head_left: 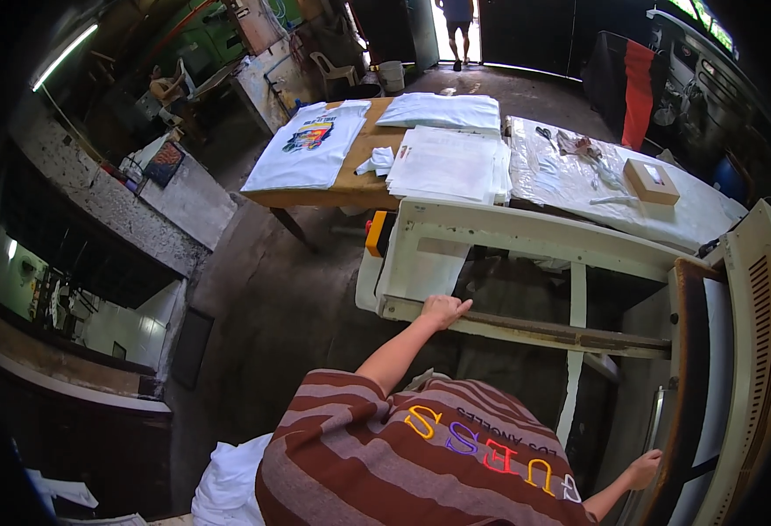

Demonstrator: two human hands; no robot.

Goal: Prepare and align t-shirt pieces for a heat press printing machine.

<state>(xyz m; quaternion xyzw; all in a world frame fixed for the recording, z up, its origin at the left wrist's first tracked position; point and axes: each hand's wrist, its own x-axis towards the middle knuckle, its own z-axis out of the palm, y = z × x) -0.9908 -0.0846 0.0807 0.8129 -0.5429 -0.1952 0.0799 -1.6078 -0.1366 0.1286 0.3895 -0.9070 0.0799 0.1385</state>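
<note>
My left hand [445, 311] is closed over the near rail [534, 331] of a large cream metal machine frame [543, 230], close to the rail's left end. Lower right, my right hand [644, 469] is closed beside the machine's upright brown-edged panel [685, 368]. A thin metal bar [657, 421] stands just above that hand; what its fingers hold, if anything, is hidden. Inside the frame the middle is open, crossed by a white strut [576, 307]. An orange-yellow box [379, 233] is fixed at the frame's left end.
Beyond the frame, a wooden table [350, 191] bears a printed white shirt [311, 145], folded white cloth [442, 111] and stacked white sheets [451, 164]. To its right, a covered table [556, 180] carries scissors [543, 133] and a cardboard box [651, 181]. White fabric [230, 480] lies at my left. People stand farther off.
</note>
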